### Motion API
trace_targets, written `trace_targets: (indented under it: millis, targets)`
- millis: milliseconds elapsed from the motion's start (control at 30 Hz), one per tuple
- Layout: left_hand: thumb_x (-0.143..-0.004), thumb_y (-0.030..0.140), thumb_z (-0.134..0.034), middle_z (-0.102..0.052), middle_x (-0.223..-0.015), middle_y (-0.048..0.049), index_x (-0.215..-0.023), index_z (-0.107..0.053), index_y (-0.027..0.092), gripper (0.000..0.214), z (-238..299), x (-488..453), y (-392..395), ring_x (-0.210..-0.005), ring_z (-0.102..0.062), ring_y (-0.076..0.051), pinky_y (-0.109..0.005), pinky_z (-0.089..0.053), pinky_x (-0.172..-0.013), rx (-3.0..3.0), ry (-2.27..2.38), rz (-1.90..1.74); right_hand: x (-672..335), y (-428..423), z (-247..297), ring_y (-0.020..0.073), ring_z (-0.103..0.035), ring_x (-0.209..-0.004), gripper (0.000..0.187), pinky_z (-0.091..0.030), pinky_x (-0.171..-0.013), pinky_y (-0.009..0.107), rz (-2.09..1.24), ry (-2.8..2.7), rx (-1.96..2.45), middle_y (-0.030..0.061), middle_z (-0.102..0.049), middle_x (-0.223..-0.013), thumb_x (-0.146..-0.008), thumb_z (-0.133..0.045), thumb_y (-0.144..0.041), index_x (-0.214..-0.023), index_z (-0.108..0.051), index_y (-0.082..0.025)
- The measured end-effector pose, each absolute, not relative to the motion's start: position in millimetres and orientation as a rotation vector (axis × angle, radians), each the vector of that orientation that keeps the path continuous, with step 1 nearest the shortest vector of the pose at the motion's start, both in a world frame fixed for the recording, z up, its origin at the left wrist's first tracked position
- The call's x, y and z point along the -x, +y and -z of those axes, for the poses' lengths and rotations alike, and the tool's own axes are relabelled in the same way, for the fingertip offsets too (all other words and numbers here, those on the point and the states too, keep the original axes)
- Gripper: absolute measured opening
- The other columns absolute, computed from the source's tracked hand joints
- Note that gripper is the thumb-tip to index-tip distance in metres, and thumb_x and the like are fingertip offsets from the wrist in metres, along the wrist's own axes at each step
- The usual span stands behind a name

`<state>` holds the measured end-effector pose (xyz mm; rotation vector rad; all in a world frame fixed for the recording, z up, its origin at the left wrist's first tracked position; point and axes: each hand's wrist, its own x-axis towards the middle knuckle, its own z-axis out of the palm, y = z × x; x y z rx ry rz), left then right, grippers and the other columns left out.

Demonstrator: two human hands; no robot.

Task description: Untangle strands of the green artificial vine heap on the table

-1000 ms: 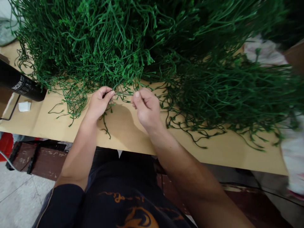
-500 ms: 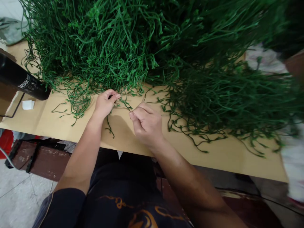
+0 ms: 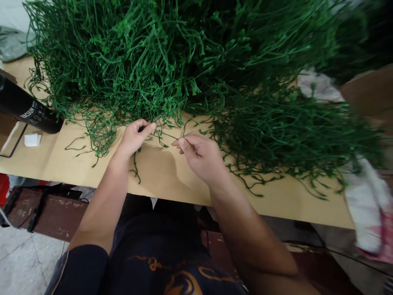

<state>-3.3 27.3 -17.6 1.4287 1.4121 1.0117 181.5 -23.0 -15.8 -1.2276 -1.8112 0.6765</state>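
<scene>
My left hand (image 3: 135,136) pinches one end of a thin green plastic stem (image 3: 167,134) between thumb and forefinger. The stem stretches across to my right hand (image 3: 204,157), whose thumb and forefinger are closed on its other end. Behind both hands rises a large heap of green artificial stems (image 3: 147,61) with small branching tips. A few loose stems (image 3: 100,137) lie to the left of my left hand, and one dangles just below it. A flatter pile of green stems (image 3: 291,135) lies right of my right hand.
A black vacuum bottle (image 3: 27,104) lies tilted at the left, with a small white paper piece (image 3: 32,139) near it. The tan-covered table (image 3: 172,184) ends just before my body. White and pink cloth (image 3: 368,213) hangs at the right, and a brown cardboard box (image 3: 368,94) stands behind.
My right hand has moved a little to the right, away from my left hand, and the stem between them is drawn out longer. My left hand stays nearly in place.
</scene>
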Motion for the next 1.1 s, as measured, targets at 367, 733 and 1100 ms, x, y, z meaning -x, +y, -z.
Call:
trace_targets:
  millis: [367, 733, 1100]
  targets:
    - [-0.08, 0.024, -0.057, -0.045, -0.056, 0.006, -0.06, -0.053, 0.015, 0.022, 17, 1, 24, -0.056, -0.038, -0.007, -0.021, -0.035, -0.064, -1.442, 1.398, -1.011, -188, -7, 7, 0.0163, -0.054, -0.066, 0.024, -0.038, -0.058, 0.03, -0.458, -1.871, 1.322, 0.0051, -0.061, -0.072, -0.084, -0.054, -0.032, -0.064, -0.06, -0.02]
    - [-0.081, 0.024, -0.057, -0.037, -0.05, 0.0061, -0.057, -0.046, 0.017, 0.027, 27, -3, 35, -0.052, -0.033, -0.007, -0.023, -0.028, -0.057, -1.371, 1.634, -1.11, -147, -40, -9, 0.0126, -0.057, -0.062, 0.031, -0.047, -0.061, 0.029, -0.76, -1.727, 0.822, 0.0018, -0.059, -0.065, -0.094, -0.036, -0.034, -0.069, -0.048, -0.021]
    - [-0.087, 0.029, -0.05, -0.041, -0.053, 0.0046, -0.063, -0.053, 0.017, 0.027, 18, 6, 21, -0.049, -0.031, -0.006, -0.021, -0.028, -0.05, -1.274, 1.292, -1.026, -280, -16, -33, 0.0302, -0.057, -0.099, 0.011, -0.042, -0.086, 0.052, -0.017, -1.704, 1.719, 0.0107, -0.06, -0.085, -0.084, -0.054, -0.033, -0.078, -0.06, -0.026]
